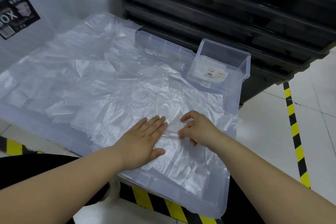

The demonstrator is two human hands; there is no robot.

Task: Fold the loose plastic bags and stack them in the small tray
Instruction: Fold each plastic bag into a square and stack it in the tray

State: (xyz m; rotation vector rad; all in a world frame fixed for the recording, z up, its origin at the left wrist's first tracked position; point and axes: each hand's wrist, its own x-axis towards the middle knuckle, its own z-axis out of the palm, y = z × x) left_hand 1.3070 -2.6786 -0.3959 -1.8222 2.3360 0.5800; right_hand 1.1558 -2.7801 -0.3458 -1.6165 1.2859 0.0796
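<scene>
left hand (pixel 145 138): flat, fingers straight and close together, palm pressing down on the plastic bag.
right hand (pixel 197 129): fingers curled, fingertips pinching a raised crease of the same bag, just beside the left fingertips.
plastic bag (pixel 181 160): clear and wrinkled, spread under both hands.
loose bags (pixel 81 71): a crumpled heap beyond and left of the left hand.
small tray (pixel 243 63): clear, beyond the right hand, well apart from it; flat pale layers inside.
lid (pixel 214 203): translucent, under everything.
crates (pixel 218 5): black, stacked behind the tray.
</scene>
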